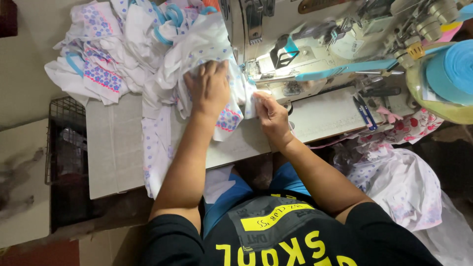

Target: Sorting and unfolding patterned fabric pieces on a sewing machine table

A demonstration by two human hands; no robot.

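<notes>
We see the left hand (209,88) flat on the cloth (207,54), fingers spread a little, palm down, pressing the white printed fabric onto the table (113,148). The right hand (270,116) sits just beside the needle area of the sewing machine (295,59), fingertips closed in a pinch on the cloth edge (252,101). The cloth lies between both hands, bunched under the left palm, and one end hangs over the table's front edge toward the person's lap. It is white with small blue flowers and a pink-and-blue band near the left wrist.

Behind the left hand we see a pile (108,49) of similar printed pieces with blue trim, heaped at the table's far left. A blue tape (345,69) runs across the machine bed from a roll (451,69) at the right edge. Blue snips (363,111) lie on the table to the right of the right hand, well apart from it. A wire crate (66,143) stands left of the table. A bag (404,182) of printed fabric sits low at the right, beside the person's right arm. We can't tell whether the needle is down in the cloth; the machine head blocks it.
</notes>
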